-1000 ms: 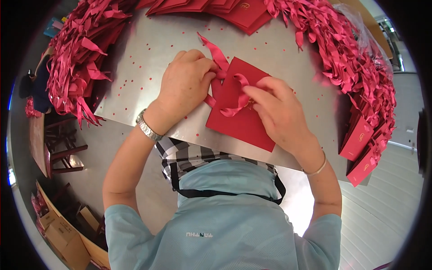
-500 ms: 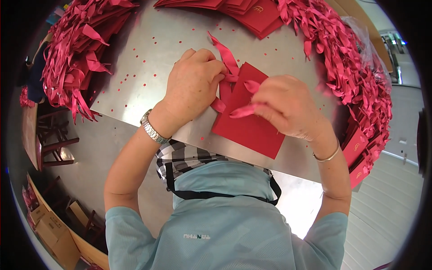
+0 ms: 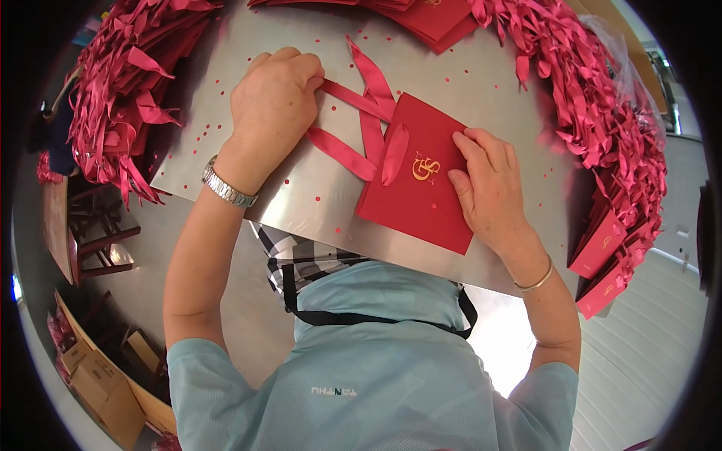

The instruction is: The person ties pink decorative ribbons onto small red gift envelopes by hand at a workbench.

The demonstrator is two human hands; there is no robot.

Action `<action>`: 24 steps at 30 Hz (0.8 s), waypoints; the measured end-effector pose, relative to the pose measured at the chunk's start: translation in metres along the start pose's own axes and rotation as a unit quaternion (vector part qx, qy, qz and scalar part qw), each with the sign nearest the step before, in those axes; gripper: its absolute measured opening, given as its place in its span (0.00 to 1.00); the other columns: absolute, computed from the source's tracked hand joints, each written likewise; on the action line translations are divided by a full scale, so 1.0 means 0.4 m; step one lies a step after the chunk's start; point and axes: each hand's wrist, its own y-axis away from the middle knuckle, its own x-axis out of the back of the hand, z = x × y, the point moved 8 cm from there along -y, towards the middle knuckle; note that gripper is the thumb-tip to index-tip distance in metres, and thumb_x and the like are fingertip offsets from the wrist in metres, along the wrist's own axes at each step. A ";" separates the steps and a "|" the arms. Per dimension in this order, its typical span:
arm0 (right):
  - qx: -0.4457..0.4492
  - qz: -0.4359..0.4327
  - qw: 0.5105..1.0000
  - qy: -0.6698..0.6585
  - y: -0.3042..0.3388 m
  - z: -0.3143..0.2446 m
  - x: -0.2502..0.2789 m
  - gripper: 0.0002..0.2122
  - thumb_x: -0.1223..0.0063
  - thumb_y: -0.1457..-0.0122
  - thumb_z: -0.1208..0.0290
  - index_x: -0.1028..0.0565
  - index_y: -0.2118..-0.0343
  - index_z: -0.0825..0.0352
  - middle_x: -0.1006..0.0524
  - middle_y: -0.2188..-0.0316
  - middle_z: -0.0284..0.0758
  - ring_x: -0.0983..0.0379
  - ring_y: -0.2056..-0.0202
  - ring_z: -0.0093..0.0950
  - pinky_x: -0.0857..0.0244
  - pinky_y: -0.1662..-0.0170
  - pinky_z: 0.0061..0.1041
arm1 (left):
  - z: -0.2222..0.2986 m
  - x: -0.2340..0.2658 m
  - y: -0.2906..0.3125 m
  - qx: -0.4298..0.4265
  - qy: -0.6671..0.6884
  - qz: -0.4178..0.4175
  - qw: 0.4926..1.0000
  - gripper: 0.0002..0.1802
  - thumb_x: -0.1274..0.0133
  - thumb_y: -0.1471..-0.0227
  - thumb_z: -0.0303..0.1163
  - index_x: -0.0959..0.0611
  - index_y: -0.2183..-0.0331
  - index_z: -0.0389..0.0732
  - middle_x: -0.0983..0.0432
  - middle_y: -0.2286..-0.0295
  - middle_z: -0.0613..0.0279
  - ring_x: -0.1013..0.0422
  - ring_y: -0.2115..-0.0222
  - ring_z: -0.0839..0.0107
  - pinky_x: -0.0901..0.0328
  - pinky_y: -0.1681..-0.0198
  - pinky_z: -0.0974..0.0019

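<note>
A red paper gift bag with a gold emblem lies flat and slightly turned on the metal table in front of me. Pink ribbon handles run out from its left edge, and one ribbon loop lies across its face. To the left of the bag, my left hand is closed, pinching a taut pink ribbon between thumb and forefinger. My right hand lies at the bag's right edge, thumb and forefinger apart, fingertips resting on the paper. Another ribbon tail stretches away beyond the bag.
Heaps of red bags with pink ribbons stand at the left and along the right. More red bags lie at the far edge. Small red paper dots are scattered over the metal table. Cardboard boxes sit at lower left.
My left hand has moved left, drawing the ribbon out straight. My right hand has let go of the ribbon and come down on the bag's right edge, uncovering the gold emblem.
</note>
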 end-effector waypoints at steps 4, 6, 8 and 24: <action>0.004 0.002 1.000 0.018 0.003 -0.009 0.005 0.21 0.40 0.49 0.72 0.29 0.51 0.69 0.31 0.51 0.39 0.34 0.53 0.39 0.39 0.49 0.36 | -0.011 0.008 0.005 0.011 0.018 0.029 0.999 0.05 0.47 0.51 0.29 0.17 0.74 0.46 0.24 0.71 0.66 0.29 0.65 0.58 0.31 0.64 0.57; 0.005 0.005 1.000 0.016 0.002 -0.019 -0.001 0.21 0.40 0.49 0.72 0.29 0.51 0.69 0.31 0.51 0.38 0.34 0.53 0.39 0.39 0.49 0.36 | -0.022 0.009 0.013 0.031 0.021 0.010 0.999 0.05 0.47 0.51 0.30 0.16 0.73 0.45 0.23 0.69 0.65 0.28 0.64 0.57 0.32 0.62 0.57; 0.001 -0.001 1.000 0.007 0.001 -0.031 -0.012 0.22 0.40 0.49 0.72 0.29 0.51 0.69 0.31 0.52 0.38 0.34 0.53 0.38 0.38 0.49 0.35 | -0.044 0.018 0.022 0.031 0.034 0.026 0.999 0.06 0.46 0.52 0.28 0.16 0.70 0.45 0.23 0.68 0.63 0.28 0.64 0.56 0.32 0.61 0.57; -0.168 0.047 0.945 -0.277 -0.027 0.081 0.066 0.15 0.37 0.52 0.65 0.25 0.65 0.70 0.24 0.66 0.46 0.27 0.60 0.44 0.34 0.55 0.39 | 0.184 0.024 0.362 0.007 0.172 0.058 0.983 0.30 0.43 0.50 0.24 0.30 0.45 0.33 0.27 0.58 0.51 0.33 0.62 0.59 0.35 0.59 0.60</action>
